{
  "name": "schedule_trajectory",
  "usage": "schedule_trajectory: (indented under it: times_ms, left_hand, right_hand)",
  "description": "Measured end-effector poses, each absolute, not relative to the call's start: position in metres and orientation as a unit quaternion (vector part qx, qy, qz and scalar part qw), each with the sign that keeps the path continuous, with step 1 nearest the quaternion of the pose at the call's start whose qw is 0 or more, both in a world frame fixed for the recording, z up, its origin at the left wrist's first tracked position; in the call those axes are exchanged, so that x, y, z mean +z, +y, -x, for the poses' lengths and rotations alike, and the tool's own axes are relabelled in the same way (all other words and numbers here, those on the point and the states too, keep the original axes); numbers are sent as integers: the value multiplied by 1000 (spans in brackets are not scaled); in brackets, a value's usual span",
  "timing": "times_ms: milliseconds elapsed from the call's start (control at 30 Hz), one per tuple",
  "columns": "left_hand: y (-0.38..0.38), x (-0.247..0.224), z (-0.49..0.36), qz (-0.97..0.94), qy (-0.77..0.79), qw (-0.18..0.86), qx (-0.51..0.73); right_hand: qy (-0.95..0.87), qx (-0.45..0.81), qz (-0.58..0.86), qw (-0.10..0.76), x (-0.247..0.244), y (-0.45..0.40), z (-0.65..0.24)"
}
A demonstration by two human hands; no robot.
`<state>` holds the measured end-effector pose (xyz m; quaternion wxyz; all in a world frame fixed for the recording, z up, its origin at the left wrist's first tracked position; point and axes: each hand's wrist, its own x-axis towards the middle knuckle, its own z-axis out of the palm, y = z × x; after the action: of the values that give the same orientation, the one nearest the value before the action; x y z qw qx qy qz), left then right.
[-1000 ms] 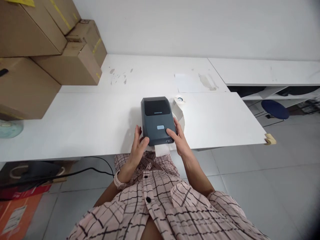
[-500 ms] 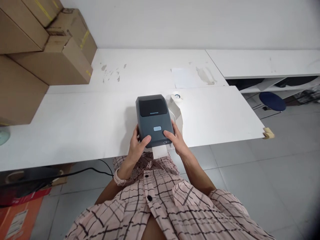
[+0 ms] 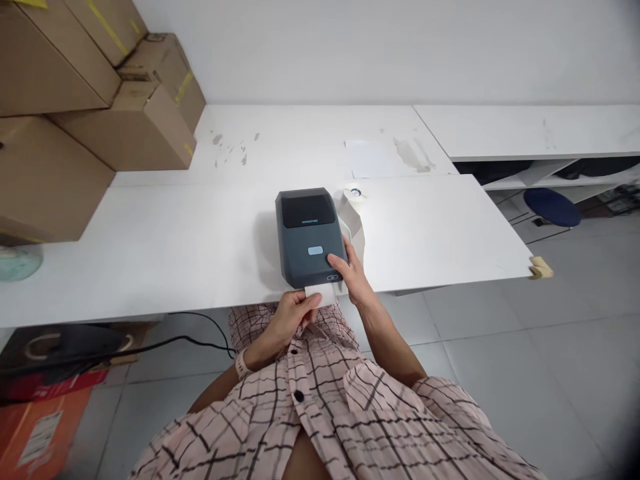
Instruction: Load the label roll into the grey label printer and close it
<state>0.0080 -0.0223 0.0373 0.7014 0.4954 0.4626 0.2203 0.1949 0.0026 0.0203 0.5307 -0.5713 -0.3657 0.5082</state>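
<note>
A dark grey-blue label printer (image 3: 307, 253) with a black window and a light button stands at the front edge of the white table (image 3: 200, 253). Out of its front comes a white paper strip (image 3: 321, 293). My left hand (image 3: 295, 312) pinches the left side of that strip between thumb and fingers. On the printer's right side rests my right hand (image 3: 351, 272), thumb on top near the front corner and fingers round the side. Behind the printer's right edge lies a pale curled paper strip (image 3: 356, 230) with a small roll (image 3: 355, 193) at its far end.
Cardboard boxes (image 3: 127, 127) are stacked at the back left. A white sheet (image 3: 369, 159) lies towards the back. Yellowish padding (image 3: 541, 268) covers the right front corner. A blue stool (image 3: 552, 207) is at the right, and black cables (image 3: 185, 339) hang below the table's left part.
My left hand has let go of the printer's left side, moved down and right, and taken hold of the paper strip. My right hand stays on the printer. The view has shifted slightly.
</note>
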Motion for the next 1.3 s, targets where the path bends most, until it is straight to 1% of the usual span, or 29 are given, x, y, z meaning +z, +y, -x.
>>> schedule_trajectory:
  times_ms: [133,300,400,533,633,700,867,933,1100,1200,1300]
  left_hand:
    - [-19,40,-15,-499,478,682,240]
    - [-19,32,-4,-553,468,655,214]
    - [-12,29,14,-563,469,648,208]
    - [1,27,40,-540,527,601,264]
    - [9,30,45,-533,561,520,361]
    - [11,32,40,-543,556,486,401]
    - [8,38,25,-572,509,527,369]
    - [7,40,24,-575,497,531,374]
    - [22,46,22,-609,451,481,441]
    - [45,45,17,-591,468,444,485]
    - [72,37,9,-574,517,447,451]
  right_hand:
    - [-370,508,568,531,25,3,-194]
    - [-464,456,578,493,39,15,-197]
    - [-482,457,574,479,48,26,-198]
    - [-479,474,564,478,54,35,-198]
    - [-475,471,561,488,53,36,-198]
    - [-470,469,554,502,51,33,-198]
    - [-461,450,563,518,46,12,-199]
    - [-457,452,552,531,51,3,-202]
    - [-479,436,513,564,74,5,-214]
    - [-504,403,498,580,86,27,-220]
    - [-519,388,496,578,97,56,-223]
